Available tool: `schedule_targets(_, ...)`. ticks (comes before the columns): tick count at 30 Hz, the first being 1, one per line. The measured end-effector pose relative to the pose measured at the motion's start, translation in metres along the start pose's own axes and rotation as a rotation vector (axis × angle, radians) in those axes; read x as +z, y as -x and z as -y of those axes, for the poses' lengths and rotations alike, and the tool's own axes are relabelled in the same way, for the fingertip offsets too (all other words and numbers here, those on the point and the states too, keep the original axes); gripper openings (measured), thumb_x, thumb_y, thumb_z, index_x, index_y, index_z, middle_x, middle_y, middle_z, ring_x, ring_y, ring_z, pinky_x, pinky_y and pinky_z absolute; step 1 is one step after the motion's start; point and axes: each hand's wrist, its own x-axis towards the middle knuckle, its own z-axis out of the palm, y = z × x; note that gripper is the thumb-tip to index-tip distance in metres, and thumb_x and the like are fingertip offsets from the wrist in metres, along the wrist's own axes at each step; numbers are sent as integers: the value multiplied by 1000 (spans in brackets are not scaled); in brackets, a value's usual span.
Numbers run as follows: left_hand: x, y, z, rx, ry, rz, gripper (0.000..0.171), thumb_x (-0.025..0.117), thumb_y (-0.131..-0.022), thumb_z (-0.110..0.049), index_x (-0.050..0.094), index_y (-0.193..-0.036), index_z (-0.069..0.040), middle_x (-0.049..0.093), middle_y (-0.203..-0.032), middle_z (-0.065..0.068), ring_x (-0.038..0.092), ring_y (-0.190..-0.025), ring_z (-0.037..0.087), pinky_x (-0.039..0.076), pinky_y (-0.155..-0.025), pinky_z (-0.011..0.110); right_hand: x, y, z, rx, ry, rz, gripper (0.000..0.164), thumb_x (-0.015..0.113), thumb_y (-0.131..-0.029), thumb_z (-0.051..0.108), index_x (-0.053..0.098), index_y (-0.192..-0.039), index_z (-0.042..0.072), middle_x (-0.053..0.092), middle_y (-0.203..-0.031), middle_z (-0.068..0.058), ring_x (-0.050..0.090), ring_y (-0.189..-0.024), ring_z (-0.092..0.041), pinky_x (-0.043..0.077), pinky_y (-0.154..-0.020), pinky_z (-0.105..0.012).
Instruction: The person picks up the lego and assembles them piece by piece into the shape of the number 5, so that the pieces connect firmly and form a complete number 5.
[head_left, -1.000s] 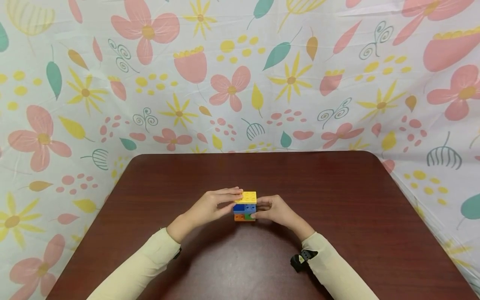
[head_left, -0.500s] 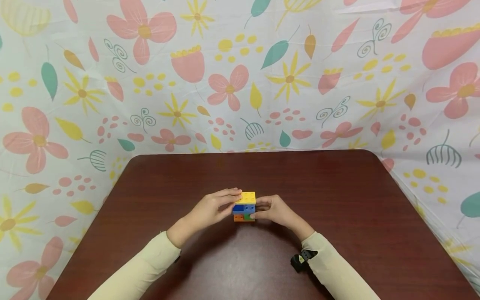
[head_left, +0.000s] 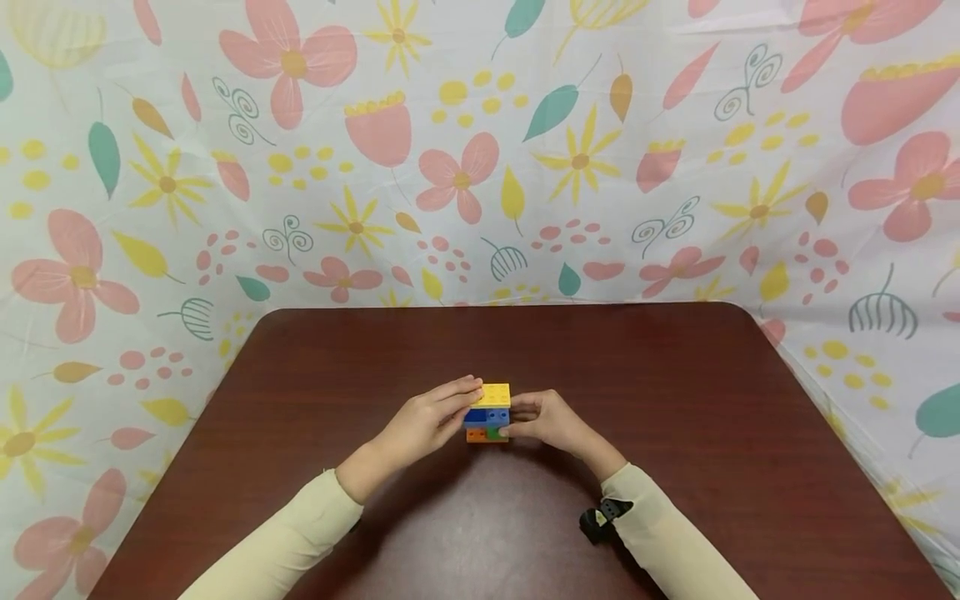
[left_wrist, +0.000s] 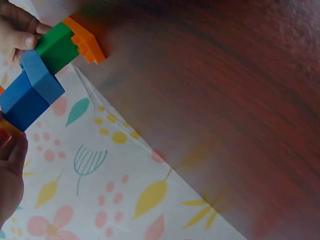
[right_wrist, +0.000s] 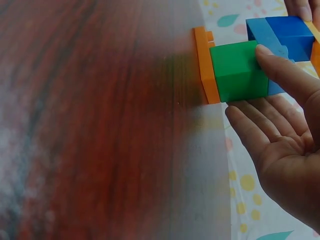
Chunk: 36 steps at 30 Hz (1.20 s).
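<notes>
A small tower of toy building bricks stands mid-table. Its base is an orange plate (head_left: 476, 435), with a green brick (right_wrist: 240, 75) on its right part. Above lies a light blue plate (left_wrist: 44, 77). A dark blue brick (left_wrist: 25, 102) sits on that plate's left side, and a yellow brick (head_left: 496, 394) caps everything. My left hand (head_left: 427, 422) pinches the yellow brick's left end, fingers on top and thumb at the near side. Low on the right, my right hand (head_left: 553, 423) holds the green brick, thumb in front and fingers behind, partly hidden.
The dark brown wooden table (head_left: 637, 358) extends on all sides of the tower. A flower-patterned cloth (head_left: 465, 100) hangs behind its far edge. A black strap device (head_left: 600, 521) is on the right wrist.
The left fingers and thumb lie slightly closer together at the yellow brick. The tower and right hand look almost unmoved; the head view shifts slightly.
</notes>
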Motion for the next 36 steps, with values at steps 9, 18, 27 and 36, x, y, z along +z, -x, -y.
schedule_targets(9,-2,-1,2,-24,55,17,43,74,-79,6,65,-121,2,61,-126,14,56,-121,27,51,-88,25,1,0,1,-16,-2,-1,41,78,-81,10,66,-117,-4,68,-112,-18,65,-106,-29,55,-83,-32)
schedule_targets(18,-3,0,4,-54,96,43,46,73,-80,7,61,-125,1,59,-129,15,54,-123,28,53,-85,24,3,1,0,-62,49,2,42,77,-82,11,64,-120,-3,66,-114,-18,63,-108,-30,55,-85,-32)
schedule_targets(27,-2,0,-2,-228,221,58,57,70,-86,1,49,-139,-4,53,-136,13,56,-119,26,53,-88,32,1,5,4,-93,137,24,45,74,-85,14,61,-125,1,65,-117,-15,62,-110,-29,55,-85,-32)
schedule_targets(36,4,4,-1,-365,412,15,57,67,-87,1,46,-140,-3,53,-133,15,55,-119,31,51,-91,31,-1,7,4,-65,141,28,46,75,-84,10,59,-125,0,64,-117,-17,63,-107,-31,55,-84,-36)
